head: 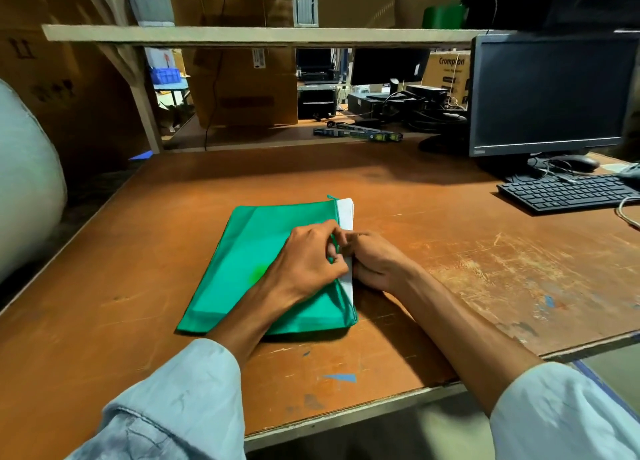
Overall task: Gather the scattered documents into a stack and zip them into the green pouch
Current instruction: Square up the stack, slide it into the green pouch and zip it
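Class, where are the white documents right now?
Head view, desk centre: the documents sit mostly inside the green pouch, their white edge sticking out its right side by the right hand.

Green pouch (pixel 256 262), white documents (pixel 345 210), scuffed orange-brown table (pixel 433 252), black keyboard (pixel 568 191).

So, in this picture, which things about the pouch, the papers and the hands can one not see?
Head view:
Zip slider: hidden where the left hand and right hand meet.
Documents: only a white edge shows; the green pouch covers the rest.
Right hand's grip: unclear, its own knuckles cover it.
Keyboard: cut by the right edge.
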`<state>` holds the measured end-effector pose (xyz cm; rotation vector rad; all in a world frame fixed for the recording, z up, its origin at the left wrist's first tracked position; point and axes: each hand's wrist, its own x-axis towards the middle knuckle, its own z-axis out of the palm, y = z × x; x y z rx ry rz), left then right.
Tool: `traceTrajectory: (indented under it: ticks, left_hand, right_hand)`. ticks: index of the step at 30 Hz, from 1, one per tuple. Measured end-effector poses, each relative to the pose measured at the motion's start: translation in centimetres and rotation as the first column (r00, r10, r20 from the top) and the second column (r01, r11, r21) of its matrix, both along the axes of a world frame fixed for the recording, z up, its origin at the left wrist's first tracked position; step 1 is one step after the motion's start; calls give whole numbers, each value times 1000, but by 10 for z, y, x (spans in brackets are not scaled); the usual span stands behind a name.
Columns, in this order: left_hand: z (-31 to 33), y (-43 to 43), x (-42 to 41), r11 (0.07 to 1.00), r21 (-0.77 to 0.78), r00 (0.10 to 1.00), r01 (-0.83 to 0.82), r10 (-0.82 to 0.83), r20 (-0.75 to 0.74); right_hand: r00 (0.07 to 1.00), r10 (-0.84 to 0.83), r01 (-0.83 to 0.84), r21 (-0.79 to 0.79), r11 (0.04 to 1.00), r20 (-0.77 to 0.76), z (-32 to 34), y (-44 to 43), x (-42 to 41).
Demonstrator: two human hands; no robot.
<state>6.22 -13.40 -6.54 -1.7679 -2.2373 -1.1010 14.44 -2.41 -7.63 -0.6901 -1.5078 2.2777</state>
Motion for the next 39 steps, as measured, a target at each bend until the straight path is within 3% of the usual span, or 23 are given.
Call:
traceTrajectory:
  ticks: [3,7,12,15,19,24,27,32,39]
  left_hand:
    - [0,-2,-6,982,-60,984,-177,178,11]
    - [-1,0,6,962,-114,968,-248,244,-54]
    - [3,8,9,930,-80,930,-359,349,-117]
    - [3,9,-1,949,-62,949,-310,305,-82]
    - [0,10,-7,993,14,992,-113,114,-51]
    - [2,7,-5,990,126,996,-63,71,-56]
    - [5,5,0,987,62,988,-150,151,-19]
    - [7,-4,5,940,-303,978,-156,191,89]
    - [18,-6,9,978,-149,946,-143,180,271]
  right_hand:
    - [1000,-13,13,16,1000,-3,2,-3,-1]
    - [995,-91,91,10,996,-42,5,-7,-3]
    - [983,-180,161,311,937,34,-5,-4,-9]
    - [995,-100,91,249,964,25,-4,0,-5]
    - [1000,-16,13,182,983,13,0,-3,-5]
    - [997,-78,81,132,988,-31,-8,-1,-12]
    - [991,-127,131,120,984,-39,-8,-3,-13]
    - [981,-187,190,84,978,-43,-7,-1,-9]
    - [995,-15,1,132,991,102,-4,5,6]
